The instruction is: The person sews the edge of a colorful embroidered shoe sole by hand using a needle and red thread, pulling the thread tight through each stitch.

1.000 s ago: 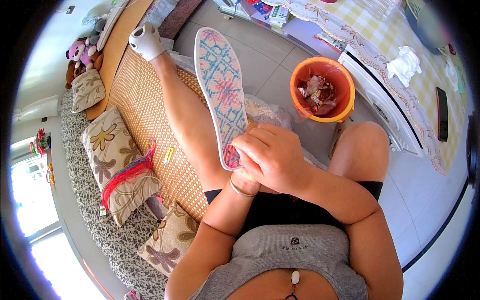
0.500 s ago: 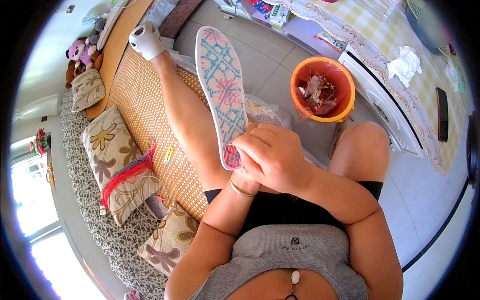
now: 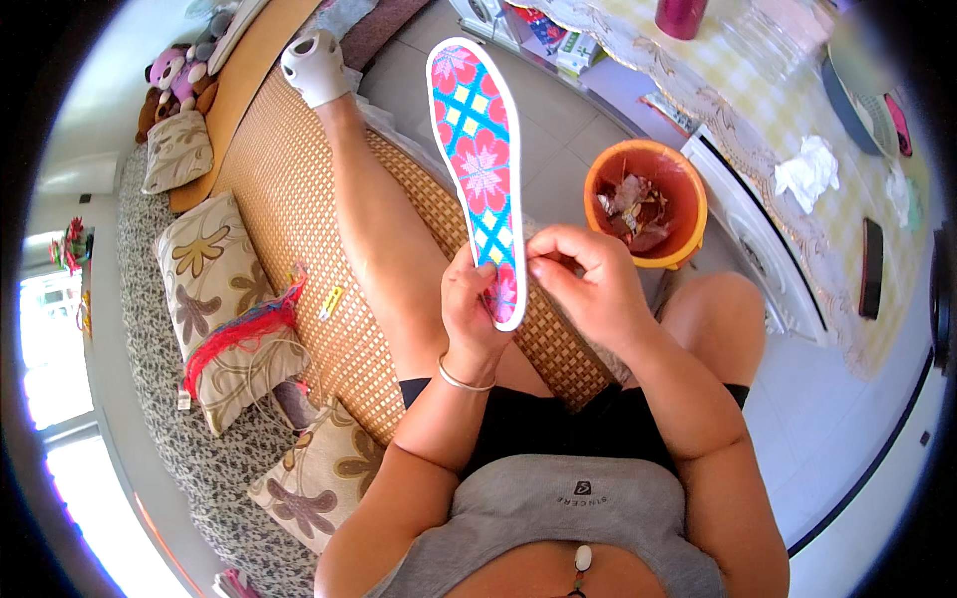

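An embroidered shoe insole point(image 3: 481, 164) with a white edge stands upright before me. Red flowers, blue lattice lines and yellow squares cover the side that faces me. My left hand point(image 3: 473, 304) grips its narrower lower end, thumb on the stitched face. Close by the insole's right edge, my right hand point(image 3: 595, 282) is closed in a pinch, thumb against forefinger. Whatever those fingertips hold, if anything, is too small to make out.
To the left, a bundle of red and blue threads point(image 3: 244, 334) hangs over a patterned cushion point(image 3: 209, 259). A small yellow item point(image 3: 330, 302) rests on the woven mat point(image 3: 299, 199). An orange bin point(image 3: 688, 224) with litter stands right, beside a cloth-covered table point(image 3: 847, 249) bearing a phone point(image 3: 870, 269).
The insole has turned over from its paler side to its brightly coloured side. My hands, together at its lower end before, are now apart, the right one at its right edge.
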`<state>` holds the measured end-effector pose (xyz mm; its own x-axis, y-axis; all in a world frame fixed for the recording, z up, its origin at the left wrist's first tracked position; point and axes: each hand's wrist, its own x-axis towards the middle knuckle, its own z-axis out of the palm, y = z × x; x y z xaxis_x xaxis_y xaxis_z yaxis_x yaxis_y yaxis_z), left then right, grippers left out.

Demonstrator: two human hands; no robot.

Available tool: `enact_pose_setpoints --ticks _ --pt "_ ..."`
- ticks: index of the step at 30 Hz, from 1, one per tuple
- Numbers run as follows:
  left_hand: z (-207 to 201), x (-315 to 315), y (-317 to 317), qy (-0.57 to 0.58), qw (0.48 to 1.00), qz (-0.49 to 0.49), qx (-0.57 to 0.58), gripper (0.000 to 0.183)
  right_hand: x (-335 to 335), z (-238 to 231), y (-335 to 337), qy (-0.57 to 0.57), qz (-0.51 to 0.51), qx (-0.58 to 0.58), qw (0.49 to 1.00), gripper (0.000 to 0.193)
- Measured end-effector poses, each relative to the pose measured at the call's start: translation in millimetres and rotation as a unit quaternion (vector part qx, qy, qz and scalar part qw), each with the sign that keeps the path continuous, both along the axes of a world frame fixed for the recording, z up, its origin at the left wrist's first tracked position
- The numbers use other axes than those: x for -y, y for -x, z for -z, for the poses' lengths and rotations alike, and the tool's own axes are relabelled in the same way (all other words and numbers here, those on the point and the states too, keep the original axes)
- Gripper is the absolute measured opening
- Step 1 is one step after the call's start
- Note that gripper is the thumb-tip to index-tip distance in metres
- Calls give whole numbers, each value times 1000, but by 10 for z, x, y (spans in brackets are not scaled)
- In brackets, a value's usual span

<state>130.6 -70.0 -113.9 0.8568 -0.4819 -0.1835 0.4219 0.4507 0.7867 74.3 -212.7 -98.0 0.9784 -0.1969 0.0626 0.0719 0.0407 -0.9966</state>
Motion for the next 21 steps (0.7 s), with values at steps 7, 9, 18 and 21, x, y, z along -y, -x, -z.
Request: enact_pose_setpoints --ticks 7,9,18,21 --pt "20 -23 168 -2 995 -56 82 23 85 254 -61 -327 -89 -85 937 5" --pt "22 -27 178 -14 993 -64 94 23 48 256 -73 -332 -76 -94 936 5" --pt "-105 -20 153 -30 996 -31 75 30 28 299 -91 -333 -66 -89 936 7" --pt "-83 -20 98 7 1000 -3 4 29 42 271 -88 -292 -53 -71 952 8"
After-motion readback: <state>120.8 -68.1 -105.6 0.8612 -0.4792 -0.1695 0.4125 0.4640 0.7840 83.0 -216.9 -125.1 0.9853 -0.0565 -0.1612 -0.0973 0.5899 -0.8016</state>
